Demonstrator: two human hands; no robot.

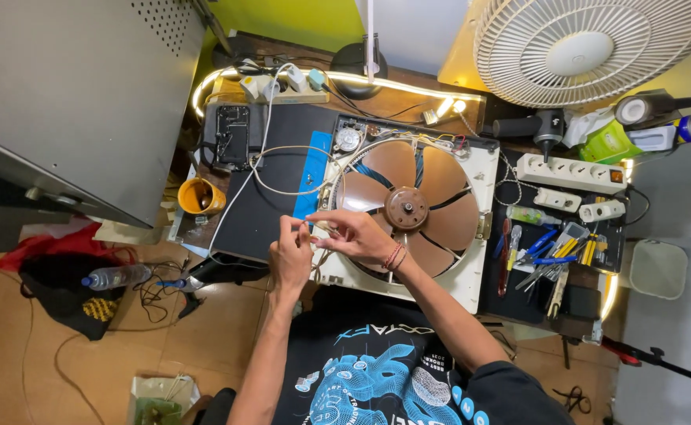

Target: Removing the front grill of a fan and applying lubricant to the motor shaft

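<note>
A dismantled box fan [471,275] with a white square frame and brown blades [385,169] lies flat on the workbench. My left hand [290,256] and my right hand [353,232] meet at the fan's near left corner. Both pinch a thin white wire [282,149] that loops up toward the back of the bench. My right hand rests over the fan's frame, with a bracelet on its wrist. A brown hub [406,207] sits at the blades' centre.
A black mat [259,208] lies left of the fan, with a phone [231,134] and an orange cup [200,197]. Screwdrivers and pliers [546,256] lie on the right near power strips [569,173]. A white standing fan [589,47] is behind. A water bottle [113,277] is on the floor.
</note>
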